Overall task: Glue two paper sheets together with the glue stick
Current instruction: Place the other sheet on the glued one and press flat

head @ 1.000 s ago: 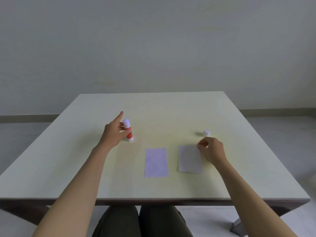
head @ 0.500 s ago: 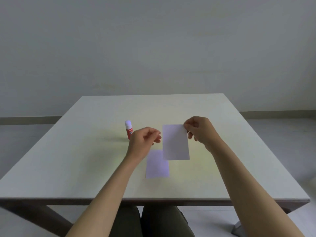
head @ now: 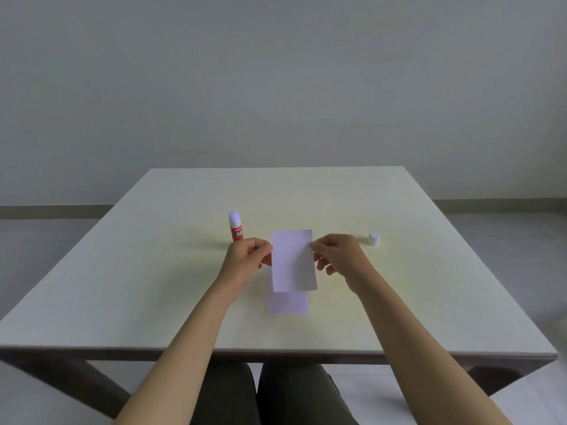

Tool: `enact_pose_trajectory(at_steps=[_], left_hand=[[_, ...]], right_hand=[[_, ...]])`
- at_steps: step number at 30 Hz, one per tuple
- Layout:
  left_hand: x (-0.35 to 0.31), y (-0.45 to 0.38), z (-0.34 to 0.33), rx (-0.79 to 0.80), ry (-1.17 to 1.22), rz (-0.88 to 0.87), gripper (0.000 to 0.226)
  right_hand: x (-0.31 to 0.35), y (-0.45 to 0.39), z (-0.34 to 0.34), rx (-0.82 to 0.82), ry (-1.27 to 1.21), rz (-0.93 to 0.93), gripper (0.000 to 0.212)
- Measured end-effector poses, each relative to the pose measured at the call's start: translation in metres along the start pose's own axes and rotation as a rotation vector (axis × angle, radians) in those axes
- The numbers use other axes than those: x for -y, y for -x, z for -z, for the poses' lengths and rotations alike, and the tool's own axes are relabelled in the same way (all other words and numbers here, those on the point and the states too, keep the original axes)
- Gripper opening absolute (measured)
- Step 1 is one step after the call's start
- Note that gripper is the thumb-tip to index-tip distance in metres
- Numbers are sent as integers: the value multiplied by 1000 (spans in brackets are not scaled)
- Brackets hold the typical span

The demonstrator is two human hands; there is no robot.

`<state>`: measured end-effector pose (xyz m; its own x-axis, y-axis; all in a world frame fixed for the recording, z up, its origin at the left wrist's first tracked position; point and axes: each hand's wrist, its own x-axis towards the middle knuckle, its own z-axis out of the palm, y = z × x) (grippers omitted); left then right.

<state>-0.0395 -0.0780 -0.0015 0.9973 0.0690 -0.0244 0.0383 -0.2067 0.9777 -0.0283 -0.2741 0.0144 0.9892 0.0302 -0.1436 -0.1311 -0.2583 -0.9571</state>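
A small white paper sheet [head: 293, 262] hangs above the table, pinched at its upper left edge by my left hand [head: 247, 262] and at its upper right edge by my right hand [head: 339, 259]. Directly beneath it a second white sheet [head: 287, 303] lies flat on the table, only its near part showing. The red glue stick [head: 235, 227] stands upright and uncapped just beyond my left hand. Its white cap [head: 374, 239] sits on the table to the right of my right hand.
The pale table [head: 153, 271] spreads wide on both sides, with its front edge close to my lap. A plain wall rises behind it.
My right hand lifted the right sheet and carried it left over the other sheet. My left hand left the glue stick and took the sheet's left edge.
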Motion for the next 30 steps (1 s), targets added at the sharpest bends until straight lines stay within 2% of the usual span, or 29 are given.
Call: enact_pose_trajectory(at_steps=[5, 13, 23, 30], left_hand=[[16, -1, 4, 14, -80, 42, 21], [32, -2, 10, 53, -299, 42, 13], [37, -5, 8, 41, -374, 17, 12], [38, -5, 7, 39, -409, 11, 9]], right_hand=[[-19, 5, -8, 117, 84, -78, 14], [-29, 1, -18, 109, 139, -165, 15], [-33, -2, -20, 67, 198, -151, 19], [-35, -2, -25, 20, 294, -93, 15]])
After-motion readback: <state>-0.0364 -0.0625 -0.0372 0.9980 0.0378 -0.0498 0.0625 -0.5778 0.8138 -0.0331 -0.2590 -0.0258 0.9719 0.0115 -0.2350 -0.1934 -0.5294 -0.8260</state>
